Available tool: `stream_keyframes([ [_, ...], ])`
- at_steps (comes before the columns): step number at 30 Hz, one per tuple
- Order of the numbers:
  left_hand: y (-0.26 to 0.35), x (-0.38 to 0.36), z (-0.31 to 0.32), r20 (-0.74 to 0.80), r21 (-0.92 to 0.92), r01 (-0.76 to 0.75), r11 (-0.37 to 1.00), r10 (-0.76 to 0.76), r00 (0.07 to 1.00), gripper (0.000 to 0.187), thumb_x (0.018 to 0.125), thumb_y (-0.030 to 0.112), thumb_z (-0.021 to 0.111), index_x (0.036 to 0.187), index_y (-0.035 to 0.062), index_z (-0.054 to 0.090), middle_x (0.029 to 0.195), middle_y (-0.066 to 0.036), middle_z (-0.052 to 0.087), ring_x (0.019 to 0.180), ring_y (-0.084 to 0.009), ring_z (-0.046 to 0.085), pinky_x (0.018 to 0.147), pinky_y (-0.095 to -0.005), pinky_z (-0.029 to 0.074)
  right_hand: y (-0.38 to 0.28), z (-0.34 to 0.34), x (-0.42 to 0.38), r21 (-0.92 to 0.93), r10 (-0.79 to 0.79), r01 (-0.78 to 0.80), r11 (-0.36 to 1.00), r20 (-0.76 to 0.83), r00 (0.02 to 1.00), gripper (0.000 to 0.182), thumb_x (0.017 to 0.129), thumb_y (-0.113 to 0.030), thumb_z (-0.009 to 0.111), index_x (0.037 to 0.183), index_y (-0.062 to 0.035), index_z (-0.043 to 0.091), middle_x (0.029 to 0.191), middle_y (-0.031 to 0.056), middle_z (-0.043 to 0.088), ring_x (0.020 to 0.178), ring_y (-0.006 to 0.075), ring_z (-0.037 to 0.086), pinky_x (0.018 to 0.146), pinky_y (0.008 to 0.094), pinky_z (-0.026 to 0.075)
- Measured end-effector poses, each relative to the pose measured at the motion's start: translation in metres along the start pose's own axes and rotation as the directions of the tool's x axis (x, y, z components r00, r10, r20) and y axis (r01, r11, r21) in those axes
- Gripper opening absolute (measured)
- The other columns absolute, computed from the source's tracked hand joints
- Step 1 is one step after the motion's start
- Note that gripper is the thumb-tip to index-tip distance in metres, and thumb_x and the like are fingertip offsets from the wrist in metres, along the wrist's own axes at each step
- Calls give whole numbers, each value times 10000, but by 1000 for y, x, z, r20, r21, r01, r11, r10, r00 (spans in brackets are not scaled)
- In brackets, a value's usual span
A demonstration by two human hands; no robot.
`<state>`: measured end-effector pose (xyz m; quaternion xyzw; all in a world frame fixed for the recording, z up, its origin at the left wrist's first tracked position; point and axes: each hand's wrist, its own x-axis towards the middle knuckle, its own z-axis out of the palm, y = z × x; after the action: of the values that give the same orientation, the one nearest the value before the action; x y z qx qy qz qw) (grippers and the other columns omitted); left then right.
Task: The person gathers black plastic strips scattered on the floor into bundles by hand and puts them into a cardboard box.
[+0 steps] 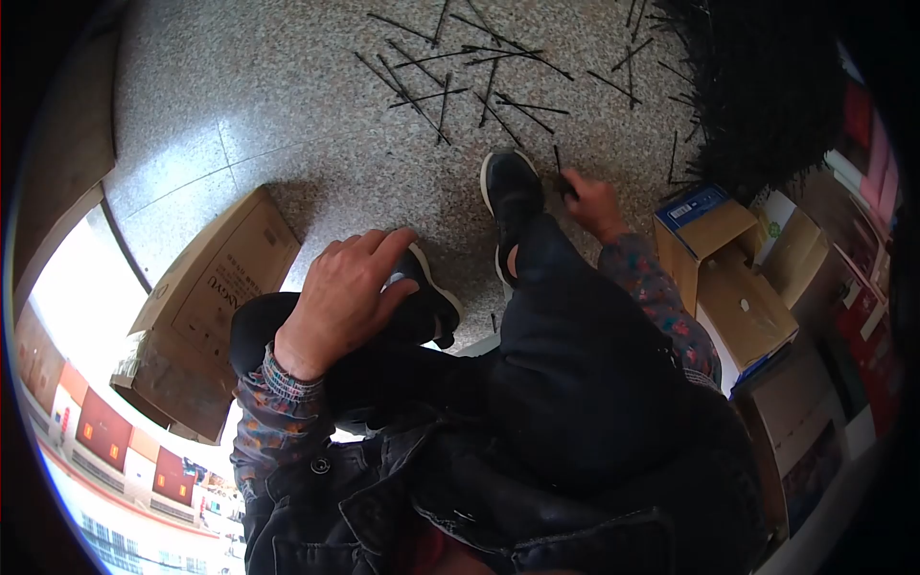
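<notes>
My left hand (350,287) lies palm down over my bent left knee, fingers stretched forward and thumb apart, with nothing in it. Low beside my right shoe (515,182), my right hand (596,206) has its fingers closed on a thin black stick (557,158), whose tip points away from me. A darker, thicker part shows at the fingertips, too small to make out. On the speckled floor ahead, several similar black sticks (498,50) lie scattered and crossing one another.
A large bristly black heap (767,86) stands at the upper right. Opened cardboard boxes (747,307) are by my right arm, with red and pink items beyond. At left a tall cardboard carton (216,297) leans near a bright doorway; my left shoe (436,287) is beside it.
</notes>
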<state>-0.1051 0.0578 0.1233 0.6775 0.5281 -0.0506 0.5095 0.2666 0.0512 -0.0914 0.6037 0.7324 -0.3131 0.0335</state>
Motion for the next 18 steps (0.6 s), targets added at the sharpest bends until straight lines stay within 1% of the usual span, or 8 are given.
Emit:
stream_keyframes([
  [2, 1, 0, -1, 6, -2, -3, 1000, 3, 1000, 425, 775, 171, 621, 1162, 65, 482, 983, -154, 583, 885, -355, 559, 737, -415, 447, -3, -1, 2, -111, -179, 196, 974, 146, 973, 278, 704, -160, 569, 961, -55, 578, 731, 175, 607, 742, 389, 582, 605, 488, 444],
  [7, -2, -3, 1, -22, 11, 5, 1000, -5, 1000, 424, 772, 169, 623, 1158, 67, 481, 948, -147, 577, 869, -346, 560, 733, -411, 446, 32, 12, 4, -113, -193, 224, 968, 238, 952, 233, 715, -144, 572, 928, -56, 601, 739, 176, 612, 741, 397, 580, 603, 480, 441],
  [8, -2, -3, 1, -21, 18, -5, 1000, 5, 1000, 423, 770, 168, 623, 1155, 66, 480, 933, -145, 574, 861, -344, 560, 731, -411, 446, 28, 9, 10, -72, -88, 101, 992, 160, 983, 212, 723, -140, 582, 911, -45, 605, 744, 178, 613, 741, 399, 578, 605, 477, 439],
  [10, -2, -3, 1, -15, 28, -20, 999, 21, 1000, 421, 767, 166, 625, 1149, 64, 478, 905, -141, 567, 844, -340, 559, 726, -409, 445, 18, 3, 21, 40, 138, -139, 990, 25, 990, 176, 741, -132, 603, 878, -22, 614, 754, 181, 615, 742, 402, 576, 608, 471, 435],
  [11, -3, -3, 2, -19, 25, -10, 1000, 10, 1000, 421, 767, 166, 625, 1149, 64, 478, 905, -141, 567, 844, -340, 559, 726, -409, 445, 10, 0, 25, 41, 129, -130, 991, 32, 991, 176, 741, -132, 603, 878, -22, 614, 754, 181, 615, 742, 402, 576, 608, 471, 435],
  [14, -5, -3, 2, -34, 24, -36, 999, 37, 999, 416, 765, 166, 626, 1139, 60, 476, 880, -137, 562, 828, -338, 559, 718, -408, 445, -18, -8, 40, 248, 363, -347, 905, -22, 931, 183, 784, -182, 613, 811, -1, 616, 778, 200, 612, 748, 403, 574, 620, 467, 429],
  [15, -6, -5, 2, -38, 24, -32, 999, 33, 999, 416, 765, 166, 626, 1139, 60, 476, 880, -137, 562, 828, -338, 559, 718, -408, 445, -14, -4, 39, 248, 359, -343, 906, -21, 933, 183, 784, -182, 613, 811, -1, 616, 778, 200, 612, 748, 403, 574, 620, 467, 429],
  [18, -7, -6, 3, -50, 24, -23, 999, 24, 998, 420, 764, 165, 627, 1141, 57, 477, 878, -135, 565, 822, -333, 564, 714, -402, 450, 7, 9, 20, 351, 339, -277, 894, -127, 932, 247, 812, -242, 611, 828, 4, 601, 777, 208, 606, 760, 399, 576, 621, 460, 432],
])
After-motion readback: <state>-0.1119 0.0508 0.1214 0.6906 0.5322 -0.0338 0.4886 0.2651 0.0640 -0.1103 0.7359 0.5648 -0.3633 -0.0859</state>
